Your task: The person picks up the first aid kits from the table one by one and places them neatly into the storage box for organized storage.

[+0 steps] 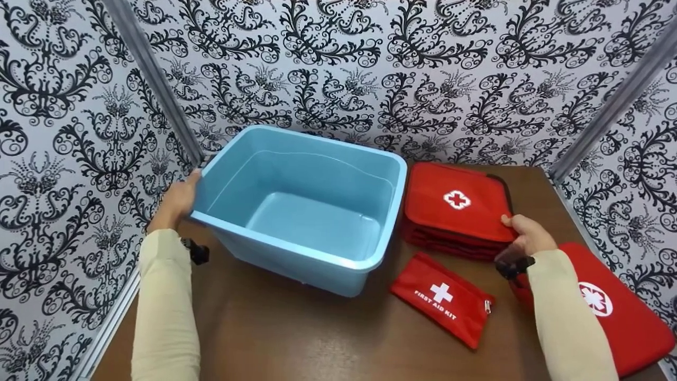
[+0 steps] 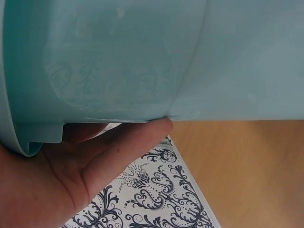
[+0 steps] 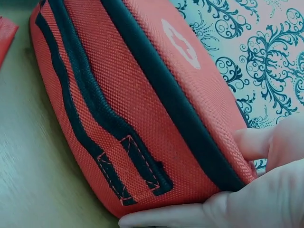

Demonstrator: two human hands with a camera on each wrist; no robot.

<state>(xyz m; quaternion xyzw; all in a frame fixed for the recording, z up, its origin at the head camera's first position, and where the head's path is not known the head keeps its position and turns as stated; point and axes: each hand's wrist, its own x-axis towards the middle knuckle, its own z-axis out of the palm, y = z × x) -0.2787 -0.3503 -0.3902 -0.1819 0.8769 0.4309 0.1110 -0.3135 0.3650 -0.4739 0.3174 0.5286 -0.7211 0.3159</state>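
A light blue plastic bin (image 1: 317, 267) stands on the left half of the table, its inside bare. My left hand (image 1: 179, 200) grips the bin's left rim; in the left wrist view its fingers (image 2: 137, 142) lie along the outer wall below the lip. Just right of the bin sits a boxy red first aid bag (image 1: 441, 185) with black trim and a white cross emblem. My right hand (image 1: 531, 235) holds this bag by its right side, thumb on the top edge, a finger along the lower side in the right wrist view.
A flat red pouch (image 1: 423, 286) marked "FIRST AID KIT" lies on the brown table (image 1: 296, 333) in front of the bag. Another red case (image 1: 629, 328) with a white round emblem lies at the right edge, partly behind my right sleeve. Patterned walls (image 1: 338, 69) enclose the table.
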